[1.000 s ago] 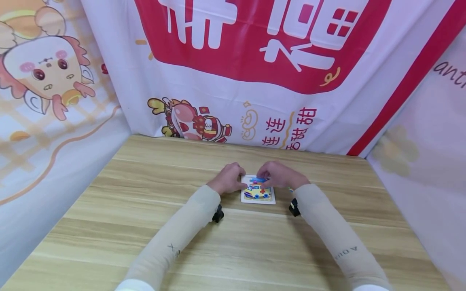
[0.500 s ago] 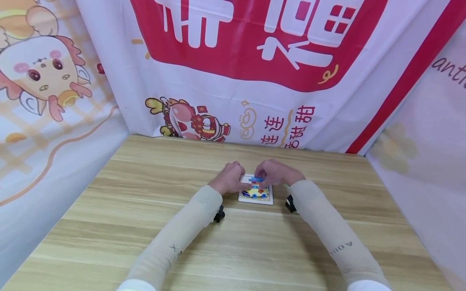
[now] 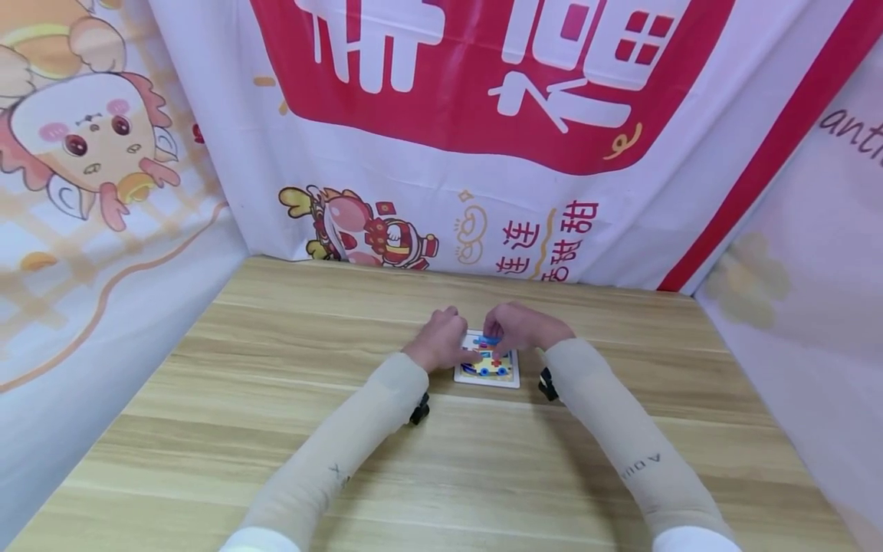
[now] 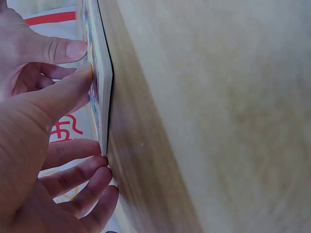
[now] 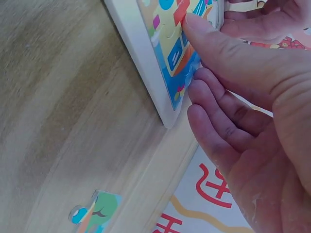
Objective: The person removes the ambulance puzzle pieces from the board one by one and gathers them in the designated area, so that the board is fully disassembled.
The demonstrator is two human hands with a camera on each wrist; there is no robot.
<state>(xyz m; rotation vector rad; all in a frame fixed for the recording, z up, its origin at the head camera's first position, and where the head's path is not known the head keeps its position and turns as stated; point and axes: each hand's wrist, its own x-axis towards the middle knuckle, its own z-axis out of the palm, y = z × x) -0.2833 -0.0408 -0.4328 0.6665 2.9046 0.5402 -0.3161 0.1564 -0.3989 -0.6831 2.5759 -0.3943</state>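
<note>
A jigsaw puzzle (image 3: 494, 371) with a yellow ambulance picture lies flat on the table in a white frame (image 5: 141, 63). My left hand (image 3: 441, 341) holds it at its left side: the thumb lies on the picture, and the index fingertip meets the frame's edge in the left wrist view. From the right, my right hand (image 3: 526, 328) presses its thumb on the picture near the red cross. Its other fingers bend loosely toward the blue top part (image 5: 187, 77). No piece shows between them. The hands cover the picture's upper part.
A loose puzzle piece (image 5: 108, 209) in green and blue lies on the wooden table (image 3: 441, 475) to the right of the frame; in the head view it cannot be seen. Printed cloth (image 3: 386, 153) hangs along the table's back and both sides.
My right hand has moved slightly left and lower onto the picture. The left thumb reaches further over the puzzle than before. The puzzle stays in nearly the same place.
</note>
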